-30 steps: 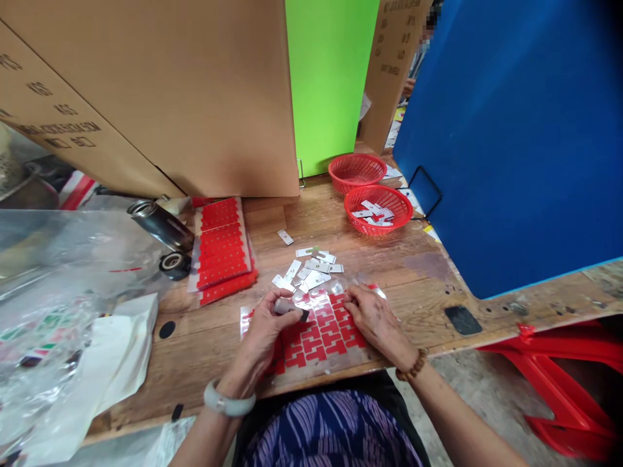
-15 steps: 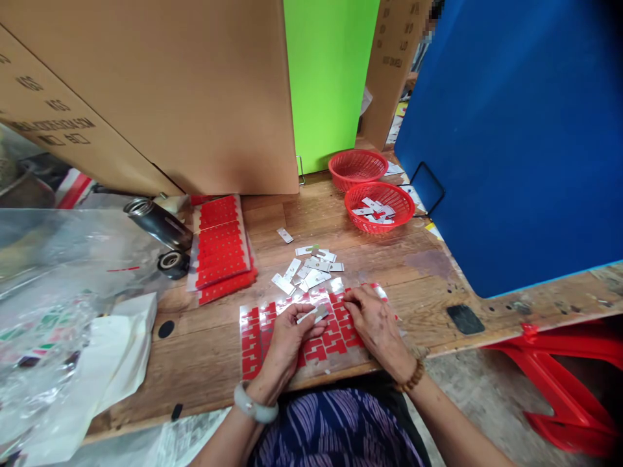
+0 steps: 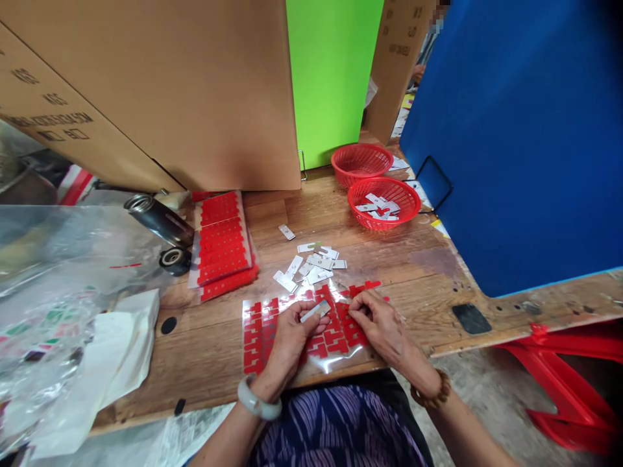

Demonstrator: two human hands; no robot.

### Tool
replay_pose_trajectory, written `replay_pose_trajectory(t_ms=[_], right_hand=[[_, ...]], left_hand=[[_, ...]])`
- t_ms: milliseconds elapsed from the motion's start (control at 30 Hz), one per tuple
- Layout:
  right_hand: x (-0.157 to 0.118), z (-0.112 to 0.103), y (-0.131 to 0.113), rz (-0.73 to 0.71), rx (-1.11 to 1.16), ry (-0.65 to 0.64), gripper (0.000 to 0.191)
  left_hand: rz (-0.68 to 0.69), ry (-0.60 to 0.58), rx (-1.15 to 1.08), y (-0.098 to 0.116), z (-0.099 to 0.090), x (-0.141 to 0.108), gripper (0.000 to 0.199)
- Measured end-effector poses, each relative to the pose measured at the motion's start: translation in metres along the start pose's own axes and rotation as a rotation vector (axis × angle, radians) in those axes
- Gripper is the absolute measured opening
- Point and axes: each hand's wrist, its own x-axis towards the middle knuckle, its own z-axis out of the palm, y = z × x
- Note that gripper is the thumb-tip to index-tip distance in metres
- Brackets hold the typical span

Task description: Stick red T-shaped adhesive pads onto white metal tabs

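Observation:
Between the thumb and fingers of my left hand [image 3: 288, 340] is a small flat white-and-silver strip [image 3: 315, 311], tilted over the sheet. My right hand [image 3: 387, 327] is closed in a pinch above the right part of a clear sheet of red T-shaped stickers [image 3: 253, 337]; what its fingertips grip is hidden. The sheet lies at the table's near edge, partly covered by both hands. Just beyond it several similar strips [image 3: 318, 262] lie in a loose pile, and one single strip [image 3: 287, 232] sits apart behind them.
Two red baskets [image 3: 416, 211] stand at the back right, the nearer holding several strips. A stack of red sheets [image 3: 224, 233], a dark flask [image 3: 158, 220] and its cap [image 3: 175, 261] are left. Cardboard [image 3: 219, 97], a green panel [image 3: 333, 78] and a blue panel [image 3: 525, 149] rise behind.
My right hand's fingertips have drawn together into a tighter pinch, shifting slightly right and down. The sheet's near edge now shows bright glare. My left hand still holds the strip, turned a little more upward.

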Motion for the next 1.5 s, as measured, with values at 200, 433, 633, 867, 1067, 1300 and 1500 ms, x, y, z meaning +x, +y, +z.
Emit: replay_pose_trajectory(t_ms=[200,433,633,867,1067,1300,1500], right_hand=[[0.001,-0.01,0.004,-0.044,0.092,-0.098,0.012],[-0.005,-0.014,0.003,0.023,0.284,-0.102,0.007],[-0.011,-0.005,-0.019,0.011,0.252,-0.079,0.009],[-0.015,-0.003,-0.034,-0.063,0.148,-0.162,0.011],[-0.017,-0.006,-0.04,-0.122,0.109,-0.18,0.014],[-0.016,-0.008,-0.042,-0.107,0.108,-0.199,0.016],[-0.015,-0.008,-0.041,-0.127,0.103,-0.2,0.015]], left_hand=[[0.005,-0.016,-0.013,-0.001,-0.003,0.001,0.019],[-0.034,-0.097,-0.065,0.0,-0.014,0.003,0.023],[-0.104,-0.23,-0.11,0.006,-0.019,-0.013,0.036],[-0.155,-0.27,-0.103,0.013,-0.015,-0.026,0.039],[-0.146,-0.327,-0.087,0.014,-0.013,-0.027,0.038],[-0.17,-0.302,-0.066,0.017,-0.012,-0.027,0.041],[-0.184,-0.312,-0.054,0.018,-0.012,-0.027,0.043]])
